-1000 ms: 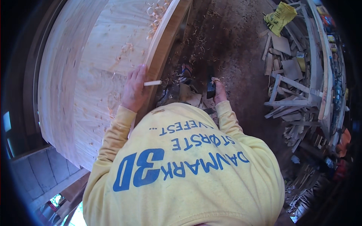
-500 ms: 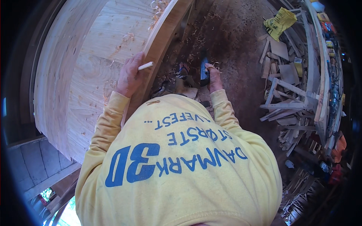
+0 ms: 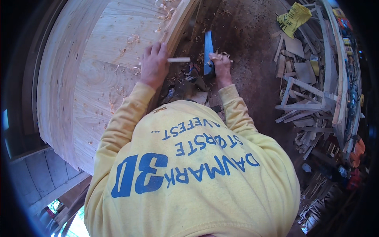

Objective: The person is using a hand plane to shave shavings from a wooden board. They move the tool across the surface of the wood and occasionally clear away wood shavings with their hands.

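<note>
My left hand point(image 3: 154, 65) rests along the near part of a large pale wooden panel point(image 3: 102, 73), beside its raised plank edge point(image 3: 177, 31). A thin pale stick point(image 3: 179, 60) is held under its palm and pokes out on both sides. Off the panel, over the floor, my right hand point(image 3: 222, 71) is closed on a blue hand plane point(image 3: 208, 47), which stands with its long side upward. Curled shavings point(image 3: 226, 55) cling around those fingers and the plane. The right fingertips are partly hidden.
More shavings point(image 3: 132, 39) lie on the panel. To the right, offcuts point(image 3: 304, 73) and a wooden frame point(image 3: 302, 94) are piled below a long bench edge point(image 3: 339, 91), with a yellow bag point(image 3: 294, 19) at the far end. Scraps point(image 3: 195, 93) lie by my feet.
My left hand has shifted right and forward with the stick, which now points more level to the right. My right hand has raised the plane slightly forward, showing more of its blue side.
</note>
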Motion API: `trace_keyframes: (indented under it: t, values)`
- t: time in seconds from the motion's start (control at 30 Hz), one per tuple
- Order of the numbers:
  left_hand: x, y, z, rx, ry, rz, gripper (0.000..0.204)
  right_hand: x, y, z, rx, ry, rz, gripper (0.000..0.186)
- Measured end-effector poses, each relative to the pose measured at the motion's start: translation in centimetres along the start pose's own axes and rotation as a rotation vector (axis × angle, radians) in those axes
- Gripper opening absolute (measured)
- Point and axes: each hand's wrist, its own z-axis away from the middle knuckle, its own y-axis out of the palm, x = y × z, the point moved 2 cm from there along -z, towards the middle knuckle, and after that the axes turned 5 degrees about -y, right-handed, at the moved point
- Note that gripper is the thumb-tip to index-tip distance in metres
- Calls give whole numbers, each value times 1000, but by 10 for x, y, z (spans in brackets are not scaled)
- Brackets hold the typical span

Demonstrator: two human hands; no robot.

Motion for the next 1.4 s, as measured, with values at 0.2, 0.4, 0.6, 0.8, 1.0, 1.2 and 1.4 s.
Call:
trace_keyframes:
  t: [0.2,0.4,0.6,0.8,1.0,1.2,1.4]
  values:
    - [29,-1,15,-59,58,133,48,22,52,-27,-108,-357,367,46]
    - [17,-9,26,47,-52,56,62,2,114,26,-24,-677,797,71]
    - [11,-12,29,81,-72,97,66,0,115,32,5,-707,731,71]
    - [12,-11,33,59,-83,126,59,3,121,6,-54,-708,816,71]
    - [6,-8,24,77,-42,151,63,61,105,-186,-409,-669,618,47]
    - [5,-12,39,103,-98,83,67,25,127,-31,-24,-630,903,68]
    - [6,-13,38,79,-78,108,65,31,132,-38,-119,-561,669,64]
